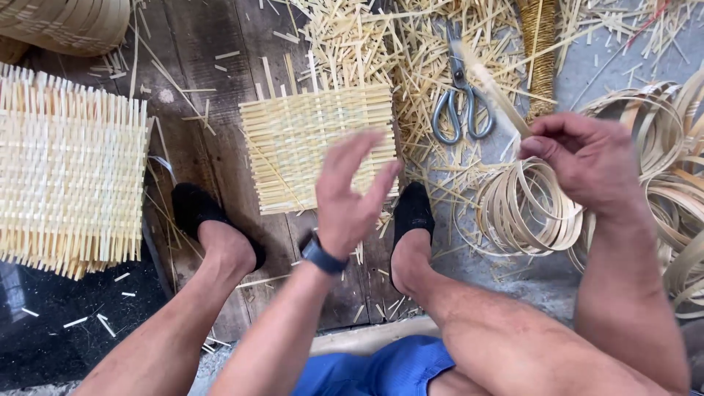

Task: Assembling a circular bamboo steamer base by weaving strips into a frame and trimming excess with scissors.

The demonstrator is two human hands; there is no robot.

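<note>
My left hand (350, 192) hovers open, fingers spread, just above the near right corner of a small square woven bamboo mat (308, 139) lying on dark wooden boards. My right hand (579, 161) is closed on one thin bamboo strip (493, 86) that points up and to the left, toward the scissors (460, 103). Below that hand lies a coil of bamboo strips (524, 209). My two feet in black shoes (198, 209) (413, 209) rest near the mat's front corners.
A stack of larger woven mats (70, 172) sits at the left. Loose bamboo offcuts (411, 44) litter the floor behind the mat. More coiled strips (682, 161) lie at the right edge. A woven basket edge (66, 22) shows at top left.
</note>
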